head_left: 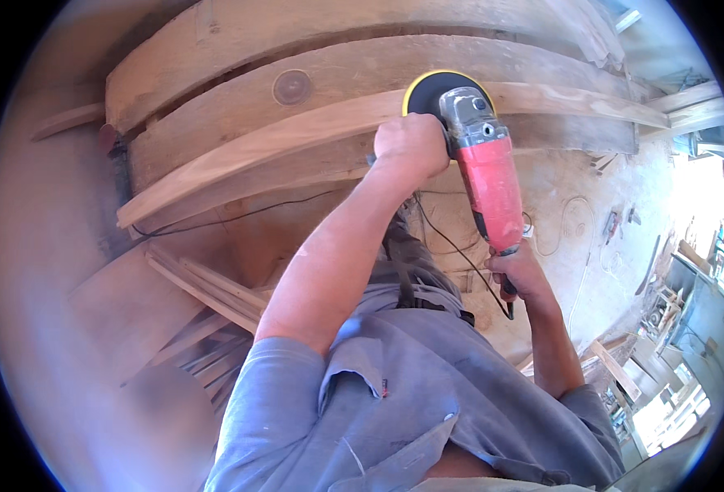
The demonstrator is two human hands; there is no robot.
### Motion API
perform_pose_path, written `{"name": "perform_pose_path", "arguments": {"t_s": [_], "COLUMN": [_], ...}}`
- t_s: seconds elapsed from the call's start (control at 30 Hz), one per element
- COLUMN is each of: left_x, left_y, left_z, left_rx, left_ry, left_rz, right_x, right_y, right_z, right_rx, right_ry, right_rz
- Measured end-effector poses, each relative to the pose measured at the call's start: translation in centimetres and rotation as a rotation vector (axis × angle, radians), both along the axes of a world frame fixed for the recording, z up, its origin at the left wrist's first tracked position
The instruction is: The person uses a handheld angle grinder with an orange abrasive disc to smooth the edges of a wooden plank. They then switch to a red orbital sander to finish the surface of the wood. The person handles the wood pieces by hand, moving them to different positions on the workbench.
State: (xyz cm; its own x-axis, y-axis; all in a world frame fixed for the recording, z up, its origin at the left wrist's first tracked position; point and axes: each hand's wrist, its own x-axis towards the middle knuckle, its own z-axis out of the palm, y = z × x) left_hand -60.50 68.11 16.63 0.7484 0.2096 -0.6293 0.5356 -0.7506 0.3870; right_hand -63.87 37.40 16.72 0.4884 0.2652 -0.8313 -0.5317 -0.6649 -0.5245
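Observation:
A red and grey angle polisher (493, 184) with a round black and yellow sanding pad (429, 86) is held in both my hands. Its pad lies over a long pale wooden board (296, 135) at the near side of the workbench. My left hand (413, 146) is closed around the side handle by the tool's head; the handle itself is mostly hidden. Farther back along the body, my right hand (522, 271) grips the rear end, where a black cord (493, 291) hangs down. Whether the pad touches the board I cannot tell.
The workbench (362, 61) is made of thick dusty planks with gaps between them. A round brown sanding disc (292, 87) lies on it. Wooden strips (206, 287) are stacked at the lower left. Cords run across the dusty floor (558, 221), and tools and offcuts lie at the right.

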Motion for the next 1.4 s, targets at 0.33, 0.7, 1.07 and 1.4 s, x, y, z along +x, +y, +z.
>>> {"name": "perform_pose_path", "arguments": {"t_s": [0.33, 0.7, 1.07, 1.4], "left_x": [-13.4, -26.2, -12.8, 8.0], "left_y": [11.9, 21.1, 7.4, -11.3], "left_z": [-3.6, -3.9, -3.1, -0.2], "left_rx": [0.162, 0.293, 0.182, 0.205], "left_ry": [-0.033, 0.042, -0.033, 0.186], "left_rz": [0.291, 0.62, 0.529, 0.363], "right_x": [-2.6, -1.4, 8.1, 18.5], "right_y": [12.9, 27.7, 12.9, -9.1], "right_z": [-1.6, 0.4, 0.4, 0.3], "right_rx": [0.007, 0.021, -0.077, -0.186], "right_ry": [-0.159, 0.042, 0.018, 0.066], "right_rz": [0.558, 1.054, 0.926, 0.533]}}
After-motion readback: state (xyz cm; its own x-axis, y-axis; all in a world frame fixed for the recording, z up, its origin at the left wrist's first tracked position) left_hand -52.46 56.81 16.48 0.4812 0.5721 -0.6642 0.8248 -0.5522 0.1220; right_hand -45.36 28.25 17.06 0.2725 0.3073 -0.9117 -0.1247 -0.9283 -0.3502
